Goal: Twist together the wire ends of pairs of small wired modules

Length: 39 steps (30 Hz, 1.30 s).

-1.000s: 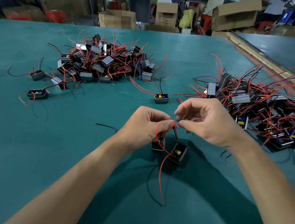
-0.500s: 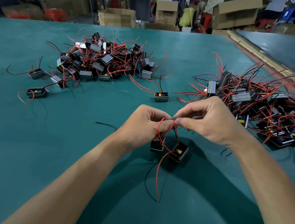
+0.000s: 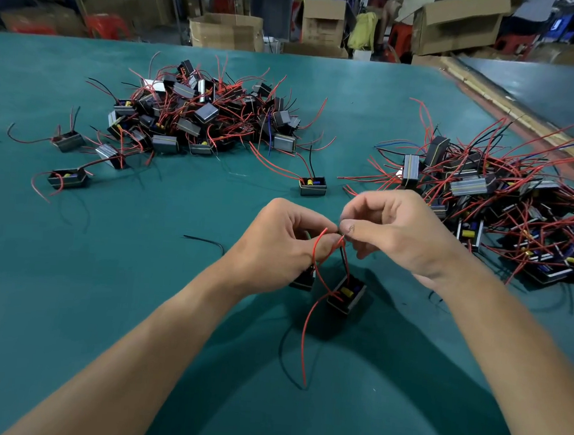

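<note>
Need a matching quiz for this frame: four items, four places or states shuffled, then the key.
Items
1. wire ends
2. loose black wire
3. lone module
4. right pile

Places or states
A. alone on the table, just beyond the hands
B. pinched between left hand and right hand
C. lying left of the left wrist
D. heaped at the table's right side

Pairs: 1-B, 2-C, 3-A, 4-D

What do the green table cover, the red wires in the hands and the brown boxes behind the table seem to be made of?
Table cover: probably a rubber or vinyl mat; matte teal, no glare.
Red wires: plastic-insulated, smooth; they bend in soft loops.
Boxes: most likely corrugated cardboard; dull brown with folded flaps.
</note>
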Motion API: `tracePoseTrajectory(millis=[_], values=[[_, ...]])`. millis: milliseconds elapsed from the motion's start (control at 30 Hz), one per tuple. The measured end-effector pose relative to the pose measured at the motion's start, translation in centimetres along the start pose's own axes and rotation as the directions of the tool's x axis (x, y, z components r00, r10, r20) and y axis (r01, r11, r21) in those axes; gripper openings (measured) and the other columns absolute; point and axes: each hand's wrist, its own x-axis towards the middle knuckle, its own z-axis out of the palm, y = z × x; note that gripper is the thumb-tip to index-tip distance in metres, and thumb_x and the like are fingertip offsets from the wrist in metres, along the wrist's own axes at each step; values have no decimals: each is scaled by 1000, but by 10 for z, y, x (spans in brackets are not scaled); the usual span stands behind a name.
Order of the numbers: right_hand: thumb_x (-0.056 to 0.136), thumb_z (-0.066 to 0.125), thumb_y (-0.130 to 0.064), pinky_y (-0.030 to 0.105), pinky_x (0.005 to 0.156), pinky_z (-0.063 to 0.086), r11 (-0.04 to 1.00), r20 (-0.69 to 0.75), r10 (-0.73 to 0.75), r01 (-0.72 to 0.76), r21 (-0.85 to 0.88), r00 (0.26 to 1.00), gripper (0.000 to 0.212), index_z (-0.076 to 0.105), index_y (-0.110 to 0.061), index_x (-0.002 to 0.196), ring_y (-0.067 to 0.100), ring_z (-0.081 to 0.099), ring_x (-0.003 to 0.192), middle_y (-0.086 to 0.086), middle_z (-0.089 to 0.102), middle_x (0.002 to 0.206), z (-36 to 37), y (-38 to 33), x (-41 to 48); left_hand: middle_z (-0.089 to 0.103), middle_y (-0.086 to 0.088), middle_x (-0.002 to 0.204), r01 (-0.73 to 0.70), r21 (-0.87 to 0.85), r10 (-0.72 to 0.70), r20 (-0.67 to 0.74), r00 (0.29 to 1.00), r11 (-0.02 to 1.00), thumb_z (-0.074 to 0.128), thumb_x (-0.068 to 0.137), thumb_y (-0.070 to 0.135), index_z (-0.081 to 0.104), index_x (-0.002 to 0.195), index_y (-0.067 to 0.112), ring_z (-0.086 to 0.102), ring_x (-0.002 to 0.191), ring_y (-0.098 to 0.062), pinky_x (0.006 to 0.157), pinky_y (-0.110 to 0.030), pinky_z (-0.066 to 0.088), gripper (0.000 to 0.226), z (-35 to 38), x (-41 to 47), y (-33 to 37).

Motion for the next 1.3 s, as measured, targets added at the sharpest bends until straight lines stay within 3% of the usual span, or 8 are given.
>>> tracePoseTrajectory(millis=[200,367,467,633,700,867,967,1300], values=[[85,73,0,25,63,53,974,27,-155,158,-163,987,19,75,-19,83,7,63,64,2,73,72,-7,-1,-2,53,2,54,56,-126,-52,31,998,990,67,90,6,74,78,10,40,47,-7,47,-15,35,14,-3,1,-3],[87,73,-7,17,59,49,948,63,-162,173,-268,985,15,74,-17,76,1,59,57,-8,70,66,-10,-1,-3,54,5,52,64,-112,-63,9,998,992,68,89,6,75,80,8,40,45,-6,46,-15,36,11,-2,1,-2],[89,69,-8,28,54,43,938,77,-121,139,-317,990,19,69,-14,71,6,49,53,-3,59,57,-7,0,-3,54,-7,57,67,-13,-68,-33,997,998,70,91,12,77,81,8,39,51,-15,46,-22,35,12,-1,0,-3],[92,61,0,30,49,37,976,63,14,0,-218,998,32,64,-13,62,12,40,50,-5,46,50,-1,-4,-2,52,-6,56,-256,508,345,-88,934,822,62,88,20,69,71,6,42,53,-22,51,-35,38,23,5,-2,-1],[92,59,1,23,45,37,991,103,121,-114,-67,987,37,64,-15,59,11,39,46,0,46,52,-3,-7,-2,49,-3,55,-312,572,423,-68,904,758,62,88,21,69,71,6,42,55,-22,51,-35,37,24,5,-2,0],[90,64,1,20,54,46,997,153,68,-71,15,986,22,70,-11,73,13,54,58,1,63,62,-11,-6,-5,51,-4,53,-130,183,147,-79,986,974,64,88,22,75,78,13,38,46,-17,45,-23,30,17,3,-1,-4],[85,68,7,21,56,51,1000,112,-27,25,18,993,18,71,-10,79,8,60,59,-2,69,66,-9,-3,-5,46,-2,54,-24,7,25,-85,996,1000,66,91,9,74,75,11,33,48,-12,45,-21,26,19,-1,1,-1],[76,76,-9,22,59,53,993,108,-115,116,-4,987,11,78,-18,81,9,63,61,2,73,71,-10,-1,-4,49,2,52,63,-77,-63,9,998,995,65,93,8,69,83,-10,37,48,-13,46,-22,32,21,-2,2,-2]])
